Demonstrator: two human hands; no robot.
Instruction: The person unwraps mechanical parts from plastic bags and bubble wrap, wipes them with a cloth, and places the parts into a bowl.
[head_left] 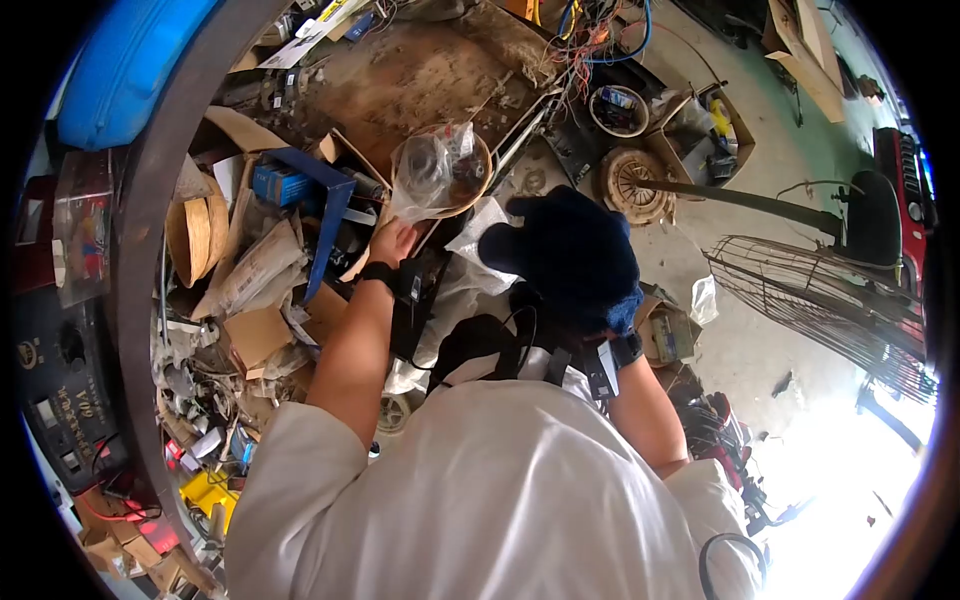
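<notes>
My left hand reaches forward with its fingers closed at the lower edge of a clear plastic bag. Behind and under the bag sits a round tub with a tan rim; the bag hides most of what is in it. A bulky dark blue cloth with stubby, mitt-like lobes hangs over my right hand. Only a sliver near the wrist shows, and the fingers are hidden by the cloth. Crumpled clear plastic sheeting lies between the two hands.
Boxes, packets and loose parts crowd the left, with a blue box among them. Ahead lies a dirty brown board. To the right are a round clutch-like part, a carton of items, and a fan with a wire cage.
</notes>
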